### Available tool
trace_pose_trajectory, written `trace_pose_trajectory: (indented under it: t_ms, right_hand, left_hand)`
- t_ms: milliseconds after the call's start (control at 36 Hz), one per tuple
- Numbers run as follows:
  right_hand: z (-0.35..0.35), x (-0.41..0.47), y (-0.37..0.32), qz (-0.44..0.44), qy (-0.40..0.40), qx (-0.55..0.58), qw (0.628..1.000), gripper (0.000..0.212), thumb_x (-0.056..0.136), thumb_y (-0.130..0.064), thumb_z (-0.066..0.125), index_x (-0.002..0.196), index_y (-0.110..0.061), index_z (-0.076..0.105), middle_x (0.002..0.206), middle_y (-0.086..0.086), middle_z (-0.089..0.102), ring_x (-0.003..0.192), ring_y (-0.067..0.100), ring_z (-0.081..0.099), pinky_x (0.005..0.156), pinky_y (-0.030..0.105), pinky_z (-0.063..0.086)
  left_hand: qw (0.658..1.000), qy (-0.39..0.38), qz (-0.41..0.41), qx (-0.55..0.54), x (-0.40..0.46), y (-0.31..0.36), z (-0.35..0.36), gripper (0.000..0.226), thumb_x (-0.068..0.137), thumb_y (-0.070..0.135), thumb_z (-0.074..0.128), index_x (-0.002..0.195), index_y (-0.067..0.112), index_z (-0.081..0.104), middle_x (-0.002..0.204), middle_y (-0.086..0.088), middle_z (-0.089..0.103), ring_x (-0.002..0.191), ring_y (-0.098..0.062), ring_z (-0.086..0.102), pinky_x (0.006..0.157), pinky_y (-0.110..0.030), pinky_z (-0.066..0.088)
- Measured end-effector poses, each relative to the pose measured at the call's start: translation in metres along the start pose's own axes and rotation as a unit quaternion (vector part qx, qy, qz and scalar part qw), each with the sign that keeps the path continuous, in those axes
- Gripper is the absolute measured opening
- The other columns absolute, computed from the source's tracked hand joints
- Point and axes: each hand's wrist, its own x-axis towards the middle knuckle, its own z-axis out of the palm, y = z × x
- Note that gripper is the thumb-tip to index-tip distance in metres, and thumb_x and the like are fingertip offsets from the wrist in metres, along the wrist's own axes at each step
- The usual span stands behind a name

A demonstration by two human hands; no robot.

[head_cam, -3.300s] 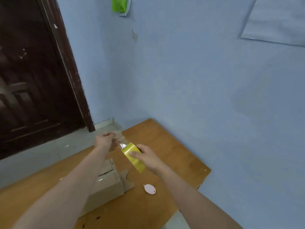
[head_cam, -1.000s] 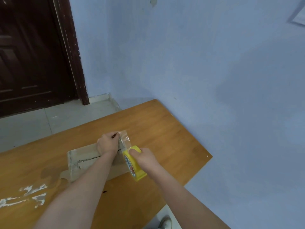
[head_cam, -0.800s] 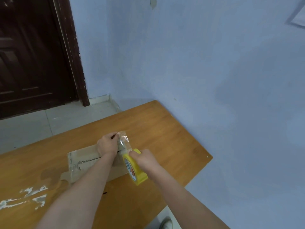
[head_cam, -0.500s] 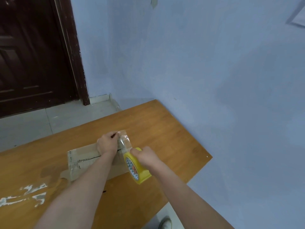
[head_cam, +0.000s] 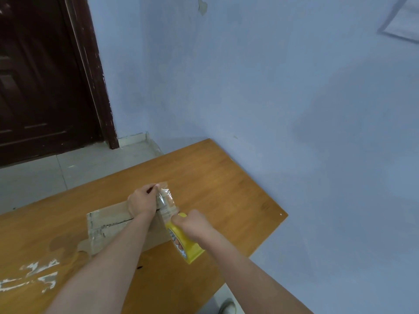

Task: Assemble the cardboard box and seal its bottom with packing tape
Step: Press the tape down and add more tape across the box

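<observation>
Head view, taping stage. We found the cardboard box [head_cam: 118, 225] lying on the wooden table [head_cam: 226, 177], already folded into shape, its flap seam facing up and running roughly left to right beneath our forearms. The left hand [head_cam: 141, 203] rested over the right-hand end of the box, its thumb and fingertips pinching the free end of the clear packing tape [head_cam: 166, 200]. That strip stretched, wrinkled and not yet pressed flat, from the pinch down to the yellow tape roll [head_cam: 187, 242]. The right hand [head_cam: 192, 224] was curled tightly around the roll, with a finger visible through its core, holding it just off the box's near right corner.

We judged the step in hand to be the start of a sealing strip: tape drawn out and anchored at one end, not laid along the seam. Glossy patches at the box's left end suggested some tape there, though we could not tell how much of the seam it covered.

The next move, in our judgement, called for pressing the free end onto the cardboard, keeping the strip taut and aligned with the seam, then drawing the roll along it. Slack or a skewed pull risked creases.
</observation>
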Motion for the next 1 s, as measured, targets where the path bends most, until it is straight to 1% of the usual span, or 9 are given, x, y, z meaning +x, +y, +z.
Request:
trace_pose_trajectory:
  t_ms: [139, 222, 278, 361, 417, 500, 750, 861, 1000]
  right_hand:
    - [0.003, 0.001, 0.003, -0.001, -0.016, 0.035, 0.999, 0.032, 0.081, -0.043, 0.05, 0.072, -0.013, 0.044, 0.063, 0.005, 0.046, 0.052, 0.021, 0.045, 0.054, 0.024, 0.034]
    - [0.002, -0.002, 0.013, 0.003, -0.022, 0.049, 0.999, 0.038, 0.085, -0.043, 0.051, 0.1, -0.008, 0.048, 0.055, -0.002, 0.048, 0.027, 0.002, 0.047, 0.031, 0.008, 0.028]
    - [-0.001, -0.004, 0.019, 0.01, -0.036, 0.064, 0.997, 0.05, 0.089, -0.043, 0.05, 0.12, -0.005, 0.044, 0.052, -0.006, 0.051, 0.024, -0.005, 0.045, 0.025, 0.007, 0.025]
    - [0.0, -0.008, 0.026, -0.017, -0.077, 0.117, 0.99, 0.031, 0.091, -0.043, 0.053, 0.087, -0.012, 0.052, 0.036, -0.013, 0.054, 0.03, -0.004, 0.051, 0.029, 0.006, 0.031]
    - [0.003, -0.012, 0.027, -0.032, -0.088, 0.154, 0.984, 0.027, 0.09, -0.044, 0.055, 0.078, -0.019, 0.055, 0.042, -0.016, 0.058, 0.039, -0.003, 0.057, 0.037, 0.008, 0.039]
    - [0.003, -0.015, 0.029, -0.034, -0.091, 0.204, 0.974, 0.021, 0.087, -0.04, 0.058, 0.081, -0.02, 0.061, 0.054, -0.011, 0.066, 0.049, 0.004, 0.064, 0.045, 0.014, 0.048]
    - [0.009, -0.019, 0.026, -0.067, -0.071, 0.223, 0.97, 0.013, 0.092, -0.026, 0.051, 0.081, -0.023, 0.057, 0.06, -0.001, 0.062, 0.047, 0.009, 0.06, 0.052, 0.021, 0.05]
    - [0.012, -0.02, 0.029, -0.069, -0.038, 0.231, 0.97, 0.013, 0.09, -0.027, 0.054, 0.078, -0.023, 0.057, 0.064, 0.0, 0.061, 0.049, 0.01, 0.06, 0.051, 0.022, 0.049]
    - [0.009, -0.017, 0.03, -0.06, -0.013, 0.242, 0.968, 0.013, 0.087, -0.029, 0.056, 0.077, -0.023, 0.057, 0.065, -0.001, 0.06, 0.053, 0.014, 0.062, 0.052, 0.025, 0.048]
  left_hand:
    - [1.0, 0.002, 0.005, -0.006, 0.003, -0.002, 0.0, 0.027, 0.091, 0.039, 0.056, 0.106, 0.022, 0.071, 0.101, -0.007, 0.071, 0.093, -0.029, 0.062, 0.076, -0.034, 0.049]
    - [1.0, 0.004, 0.006, -0.01, 0.004, -0.003, 0.002, 0.027, 0.092, 0.039, 0.055, 0.106, 0.022, 0.071, 0.099, -0.007, 0.071, 0.091, -0.029, 0.062, 0.073, -0.033, 0.047]
    - [1.0, 0.007, -0.003, -0.028, 0.005, -0.004, 0.002, 0.026, 0.092, 0.039, 0.055, 0.104, 0.023, 0.071, 0.096, -0.004, 0.07, 0.087, -0.026, 0.061, 0.071, -0.032, 0.046]
    - [0.991, 0.012, -0.05, -0.122, 0.009, -0.002, 0.002, 0.015, 0.088, 0.035, 0.059, 0.09, 0.025, 0.07, 0.086, 0.001, 0.068, 0.081, -0.022, 0.059, 0.071, -0.03, 0.045]
    - [0.98, 0.018, -0.089, -0.179, 0.014, 0.002, 0.0, 0.008, 0.084, 0.028, 0.062, 0.079, 0.025, 0.068, 0.075, 0.006, 0.066, 0.071, -0.017, 0.059, 0.063, -0.025, 0.041]
    - [0.971, 0.014, -0.117, -0.209, 0.019, 0.006, -0.003, 0.013, 0.082, 0.02, 0.063, 0.071, 0.025, 0.068, 0.072, 0.006, 0.066, 0.061, -0.008, 0.054, 0.053, -0.021, 0.037]
    - [0.972, -0.023, -0.131, -0.192, 0.038, 0.005, -0.006, 0.014, 0.077, 0.022, 0.07, 0.063, 0.024, 0.067, 0.072, 0.001, 0.067, 0.067, -0.02, 0.059, 0.064, -0.026, 0.043]
    - [0.988, -0.014, -0.086, -0.126, 0.034, 0.005, -0.002, 0.012, 0.079, 0.034, 0.068, 0.07, 0.025, 0.068, 0.076, 0.0, 0.069, 0.075, -0.023, 0.063, 0.067, -0.027, 0.045]
    - [0.998, -0.001, -0.04, -0.055, 0.029, -0.001, 0.002, 0.018, 0.086, 0.036, 0.061, 0.088, 0.023, 0.072, 0.086, -0.004, 0.07, 0.085, -0.028, 0.061, 0.071, -0.031, 0.046]
